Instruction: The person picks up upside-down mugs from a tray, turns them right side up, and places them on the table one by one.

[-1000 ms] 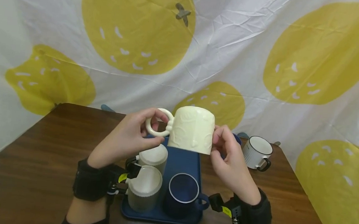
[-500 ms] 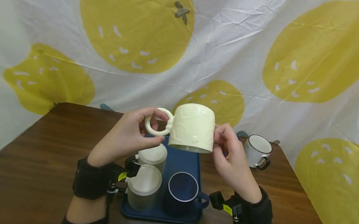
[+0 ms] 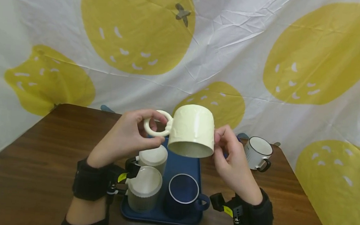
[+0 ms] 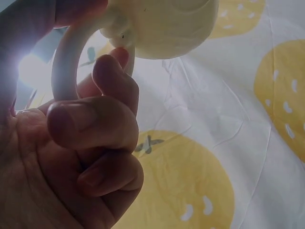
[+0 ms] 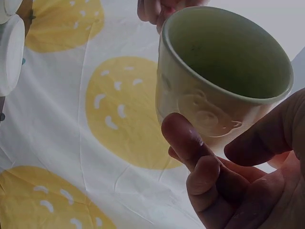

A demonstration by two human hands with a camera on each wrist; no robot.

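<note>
I hold a cream embossed mug (image 3: 192,129) upside down in the air above a dark blue tray (image 3: 181,162), its mouth tipped toward me. My left hand (image 3: 128,137) pinches the mug's round handle (image 3: 155,123) between thumb and fingers; the left wrist view shows that handle (image 4: 66,57) from below. My right hand (image 3: 228,156) grips the mug's right side with its fingertips. In the right wrist view the mug (image 5: 217,81) shows its hollow inside and a bear relief.
On the tray stand two pale ribbed cups (image 3: 145,188) and a navy mug (image 3: 182,194) with a white rim. A white enamel mug (image 3: 258,152) with a dark handle stands on the brown table (image 3: 41,152) to the right. A lemon-print cloth (image 3: 203,41) hangs behind.
The cream mug has tilted, so its open mouth now faces me more. Both hands keep the same hold and have barely moved.
</note>
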